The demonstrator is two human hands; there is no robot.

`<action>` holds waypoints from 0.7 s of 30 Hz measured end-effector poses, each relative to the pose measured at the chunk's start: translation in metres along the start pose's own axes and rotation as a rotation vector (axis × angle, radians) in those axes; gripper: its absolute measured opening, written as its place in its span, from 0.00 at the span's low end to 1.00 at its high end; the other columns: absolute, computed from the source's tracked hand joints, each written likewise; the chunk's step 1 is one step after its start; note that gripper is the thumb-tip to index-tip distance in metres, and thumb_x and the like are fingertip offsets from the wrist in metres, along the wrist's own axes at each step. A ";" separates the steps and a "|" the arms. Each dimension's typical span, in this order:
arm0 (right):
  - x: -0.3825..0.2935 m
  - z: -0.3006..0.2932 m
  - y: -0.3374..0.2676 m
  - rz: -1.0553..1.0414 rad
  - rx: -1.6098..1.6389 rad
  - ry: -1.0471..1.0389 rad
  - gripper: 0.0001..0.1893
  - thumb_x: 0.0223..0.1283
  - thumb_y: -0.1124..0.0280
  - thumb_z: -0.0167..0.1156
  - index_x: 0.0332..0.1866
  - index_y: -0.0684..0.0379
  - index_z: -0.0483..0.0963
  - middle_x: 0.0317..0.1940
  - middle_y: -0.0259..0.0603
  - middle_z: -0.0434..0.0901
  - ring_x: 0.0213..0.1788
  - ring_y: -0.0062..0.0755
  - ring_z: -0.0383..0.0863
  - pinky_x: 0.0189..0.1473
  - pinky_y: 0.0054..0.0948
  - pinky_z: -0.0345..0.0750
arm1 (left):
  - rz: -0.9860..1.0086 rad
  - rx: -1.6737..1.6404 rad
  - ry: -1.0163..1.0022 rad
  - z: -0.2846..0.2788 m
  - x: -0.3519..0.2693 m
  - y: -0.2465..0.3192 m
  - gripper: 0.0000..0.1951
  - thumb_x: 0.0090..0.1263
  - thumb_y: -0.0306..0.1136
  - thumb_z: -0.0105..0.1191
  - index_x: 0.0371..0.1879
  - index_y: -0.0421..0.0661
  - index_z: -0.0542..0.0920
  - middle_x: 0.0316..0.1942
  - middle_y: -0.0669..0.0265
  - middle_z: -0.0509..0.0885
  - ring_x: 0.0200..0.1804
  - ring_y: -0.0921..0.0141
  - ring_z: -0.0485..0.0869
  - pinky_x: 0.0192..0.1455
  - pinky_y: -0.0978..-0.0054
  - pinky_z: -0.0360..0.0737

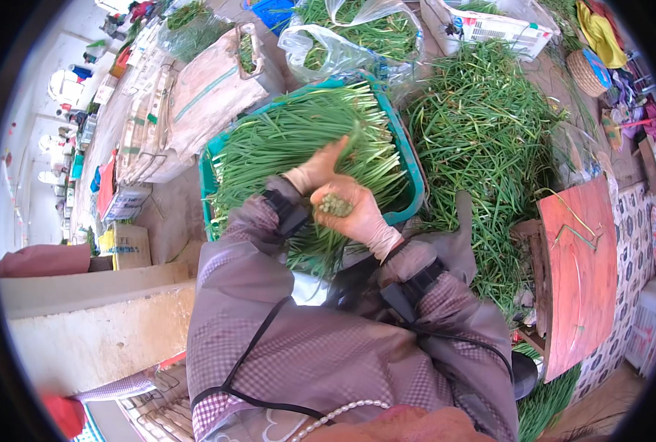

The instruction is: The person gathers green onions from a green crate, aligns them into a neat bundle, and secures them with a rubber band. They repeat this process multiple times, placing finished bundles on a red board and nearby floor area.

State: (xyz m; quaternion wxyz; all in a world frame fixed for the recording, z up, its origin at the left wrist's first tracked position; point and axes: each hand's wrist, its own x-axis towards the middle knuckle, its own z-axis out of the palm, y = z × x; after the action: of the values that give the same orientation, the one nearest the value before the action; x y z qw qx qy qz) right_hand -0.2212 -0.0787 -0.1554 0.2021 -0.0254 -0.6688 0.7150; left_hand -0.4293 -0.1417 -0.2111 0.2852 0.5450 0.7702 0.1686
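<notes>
My right hand (350, 212), in a pale thin glove, is closed round a bunch of green stalks (334, 205); their cut ends face up and the leaves hang below the fist. Just beyond it my left hand (321, 163), gloved too, is over the near part of a teal plastic crate (412, 160), its thumb raised and blurred; whether it grips anything is hard to tell. Long green leafy vegetables, like garlic chives (289, 124), fill the crate in a layer, pale stem ends towards the right.
Right of the crate lies a big loose heap of the same greens (472, 121), with a reddish board (579, 276) beside it. Clear plastic bags of greens (355, 47) and a white crate (505, 33) stand beyond. Left are a woven sack (206, 88) and a pale ledge (101, 331).
</notes>
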 end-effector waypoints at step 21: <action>-0.034 -0.010 -0.048 -0.218 0.060 -0.025 0.12 0.43 0.76 0.73 0.35 0.54 0.82 0.34 0.34 0.83 0.42 0.38 0.83 0.48 0.37 0.77 | 0.271 0.624 -0.151 0.059 0.023 0.016 0.64 0.52 0.62 0.71 0.82 0.47 0.47 0.82 0.57 0.53 0.83 0.47 0.45 0.82 0.43 0.40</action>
State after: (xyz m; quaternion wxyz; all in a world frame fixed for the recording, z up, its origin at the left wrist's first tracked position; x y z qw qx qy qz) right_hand -0.1751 -0.0794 -0.1184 0.2712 0.0623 -0.6483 0.7087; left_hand -0.3863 -0.1172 -0.2536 0.1361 0.7142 0.6820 -0.0798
